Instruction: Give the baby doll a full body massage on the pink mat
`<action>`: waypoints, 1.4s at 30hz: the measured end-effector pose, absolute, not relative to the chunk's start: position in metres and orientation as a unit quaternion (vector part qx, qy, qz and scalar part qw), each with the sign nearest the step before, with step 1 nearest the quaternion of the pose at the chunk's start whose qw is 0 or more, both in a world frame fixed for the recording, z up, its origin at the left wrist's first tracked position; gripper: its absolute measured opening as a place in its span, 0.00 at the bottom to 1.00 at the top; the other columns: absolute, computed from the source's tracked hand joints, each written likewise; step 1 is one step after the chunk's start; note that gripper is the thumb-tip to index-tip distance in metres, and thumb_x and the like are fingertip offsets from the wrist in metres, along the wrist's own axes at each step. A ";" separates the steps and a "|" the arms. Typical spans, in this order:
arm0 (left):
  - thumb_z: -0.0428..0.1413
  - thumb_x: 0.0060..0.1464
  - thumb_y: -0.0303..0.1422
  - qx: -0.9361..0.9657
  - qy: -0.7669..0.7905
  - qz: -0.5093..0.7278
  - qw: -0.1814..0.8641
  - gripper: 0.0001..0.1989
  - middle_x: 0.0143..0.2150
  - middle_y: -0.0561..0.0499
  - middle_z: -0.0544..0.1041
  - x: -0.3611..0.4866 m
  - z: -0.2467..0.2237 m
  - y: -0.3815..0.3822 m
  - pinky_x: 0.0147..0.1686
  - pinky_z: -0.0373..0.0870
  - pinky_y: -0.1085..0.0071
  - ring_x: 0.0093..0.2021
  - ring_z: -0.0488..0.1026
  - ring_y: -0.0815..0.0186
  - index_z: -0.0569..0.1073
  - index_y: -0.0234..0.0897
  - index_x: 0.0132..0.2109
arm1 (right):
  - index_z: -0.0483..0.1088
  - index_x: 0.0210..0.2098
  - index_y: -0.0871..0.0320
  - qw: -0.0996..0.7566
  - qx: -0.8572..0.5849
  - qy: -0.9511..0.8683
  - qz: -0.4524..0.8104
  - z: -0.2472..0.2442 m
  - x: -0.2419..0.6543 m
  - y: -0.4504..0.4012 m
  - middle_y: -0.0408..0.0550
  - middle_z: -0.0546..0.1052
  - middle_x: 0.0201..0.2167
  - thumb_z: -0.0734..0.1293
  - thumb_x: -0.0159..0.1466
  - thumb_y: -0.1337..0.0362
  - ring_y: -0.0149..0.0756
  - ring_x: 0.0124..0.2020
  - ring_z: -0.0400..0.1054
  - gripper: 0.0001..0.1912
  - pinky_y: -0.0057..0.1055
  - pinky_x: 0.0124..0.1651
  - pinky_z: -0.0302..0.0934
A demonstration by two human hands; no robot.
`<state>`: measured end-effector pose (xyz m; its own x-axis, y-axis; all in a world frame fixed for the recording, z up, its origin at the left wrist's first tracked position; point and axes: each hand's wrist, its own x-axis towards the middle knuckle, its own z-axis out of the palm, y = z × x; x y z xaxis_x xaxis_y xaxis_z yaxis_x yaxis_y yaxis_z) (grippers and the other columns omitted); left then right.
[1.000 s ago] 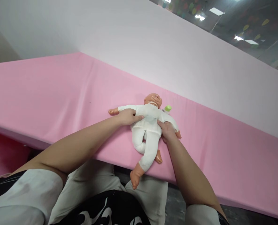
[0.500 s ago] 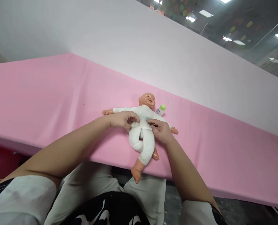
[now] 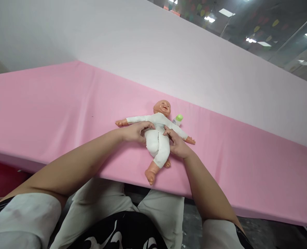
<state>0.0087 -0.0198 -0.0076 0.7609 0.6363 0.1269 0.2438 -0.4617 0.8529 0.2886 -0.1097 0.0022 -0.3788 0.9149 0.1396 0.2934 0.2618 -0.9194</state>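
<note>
White wall (image 3: 153, 48) behind pink-covered table (image 3: 233, 159)

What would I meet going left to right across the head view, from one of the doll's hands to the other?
Doll's leftmost hand → person's left hand → doll's head → green-capped bottle → doll's rightmost hand. Person's right hand is left out: it overlaps the bottle's span.
</note>
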 end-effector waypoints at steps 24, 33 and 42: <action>0.71 0.35 0.32 0.869 0.251 0.102 0.414 0.21 0.51 0.50 0.76 -0.008 0.016 -0.021 0.49 0.71 0.68 0.48 0.75 0.58 0.88 0.49 0.42 | 0.86 0.46 0.46 0.292 -0.424 -0.769 0.379 0.010 0.284 -0.120 0.37 0.51 0.80 0.78 0.55 0.71 0.55 0.78 0.52 0.21 0.50 0.77 0.54; 0.75 0.33 0.36 0.821 0.208 0.045 0.530 0.21 0.39 0.50 0.83 -0.022 0.035 -0.022 0.46 0.74 0.65 0.41 0.78 0.57 0.87 0.46 0.40 | 0.82 0.54 0.45 0.261 -0.383 -0.754 0.466 0.032 0.298 -0.128 0.44 0.62 0.76 0.81 0.55 0.67 0.56 0.78 0.53 0.28 0.57 0.77 0.51; 0.70 0.45 0.44 0.697 0.403 0.407 0.431 0.30 0.58 0.44 0.79 0.029 0.018 0.027 0.52 0.74 0.62 0.58 0.76 0.51 0.77 0.41 0.55 | 0.76 0.58 0.48 0.529 -0.490 -0.590 0.362 0.008 0.285 -0.045 0.49 0.75 0.64 0.80 0.57 0.51 0.51 0.67 0.67 0.31 0.53 0.72 0.59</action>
<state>0.0286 0.0269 0.0176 0.3429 0.9133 0.2199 0.2103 -0.3027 0.9296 0.2849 -0.0451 0.0080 0.0400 0.9622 0.2692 0.1953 0.2567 -0.9465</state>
